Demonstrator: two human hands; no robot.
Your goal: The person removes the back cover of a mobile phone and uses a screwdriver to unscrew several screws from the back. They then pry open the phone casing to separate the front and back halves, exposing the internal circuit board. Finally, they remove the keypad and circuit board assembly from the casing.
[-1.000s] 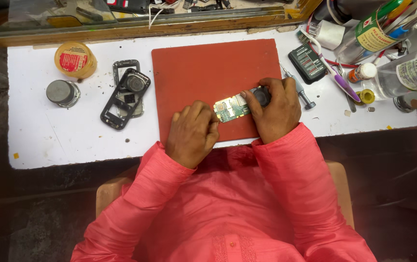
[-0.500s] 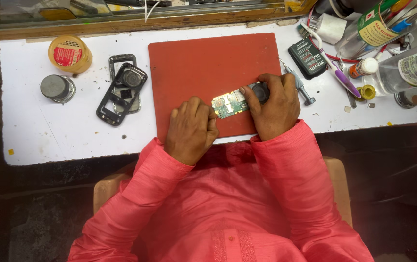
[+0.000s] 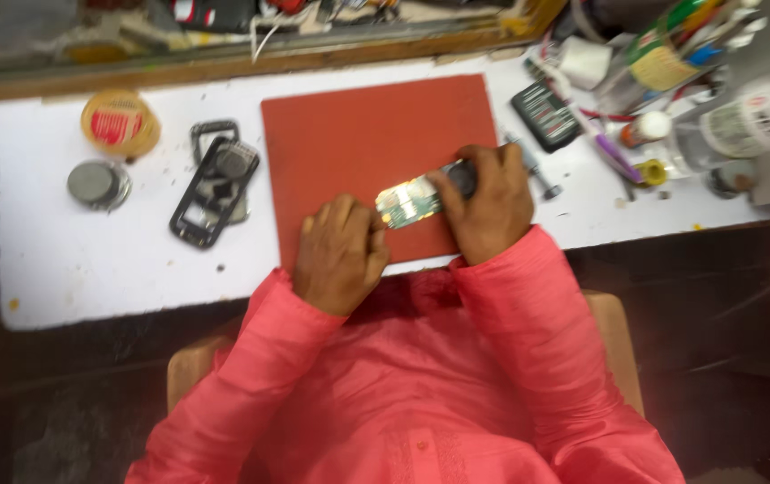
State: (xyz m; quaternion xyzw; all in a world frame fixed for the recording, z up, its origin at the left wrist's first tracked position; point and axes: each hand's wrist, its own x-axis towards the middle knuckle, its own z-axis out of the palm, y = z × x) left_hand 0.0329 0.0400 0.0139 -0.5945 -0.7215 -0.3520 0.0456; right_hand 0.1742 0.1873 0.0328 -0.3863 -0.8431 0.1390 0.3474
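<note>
Gripping a small circuit board between them, the left hand and right hand close on its two ends over the red mat; a black phone frame lies on the white surface, left of the hands.

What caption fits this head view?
Both hands, left hand and right hand, hold a small circuit board over a red mat on a cluttered white bench.
</note>
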